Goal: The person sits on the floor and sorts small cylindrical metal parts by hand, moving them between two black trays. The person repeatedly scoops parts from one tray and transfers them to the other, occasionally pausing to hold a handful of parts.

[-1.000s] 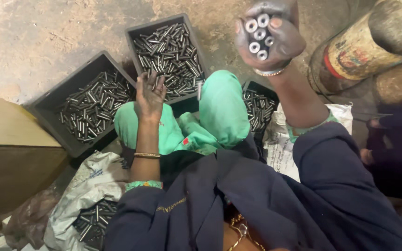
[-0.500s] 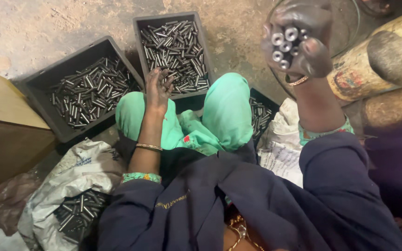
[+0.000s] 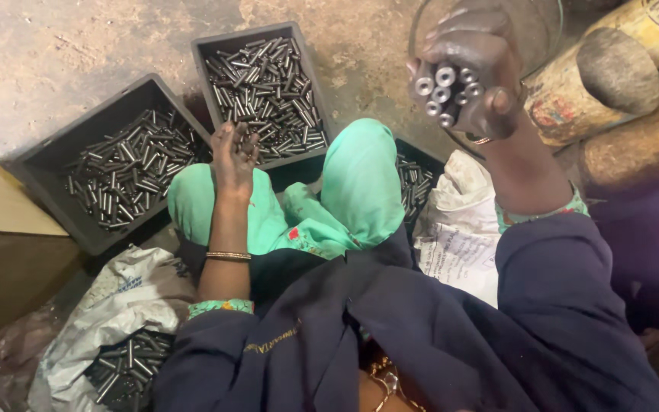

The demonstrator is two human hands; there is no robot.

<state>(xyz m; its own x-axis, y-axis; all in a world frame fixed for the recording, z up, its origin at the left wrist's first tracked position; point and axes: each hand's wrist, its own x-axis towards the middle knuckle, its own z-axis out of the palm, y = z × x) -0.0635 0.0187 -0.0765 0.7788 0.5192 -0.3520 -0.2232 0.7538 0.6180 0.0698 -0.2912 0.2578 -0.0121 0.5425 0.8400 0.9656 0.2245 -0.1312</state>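
Observation:
My right hand (image 3: 470, 72) is raised at the upper right, clenched around a bundle of short metal tubes (image 3: 444, 88) whose hollow ends face the camera. My left hand (image 3: 234, 149) rests on my green-clad knee (image 3: 192, 194), fingers stretched toward the near edge of two dark grey bins; it seems to hold nothing, though small dark bits may lie in the palm. One bin (image 3: 43, 164) sits at the left, the other (image 3: 207, 46) stands behind it, and both are filled with loose metal tubes (image 3: 265, 84).
A third bin of tubes (image 3: 417, 183) shows behind my right knee. A white sack (image 3: 127, 294) at the lower left holds more tubes. Crumpled white paper (image 3: 459, 236) lies at my right. Cylindrical drums (image 3: 604, 72) lie at the upper right. A tan box (image 3: 1, 252) stands left.
My right hand with the tube bundle has moved right and slightly down in view as the camera shifted. My left hand stays on the knee.

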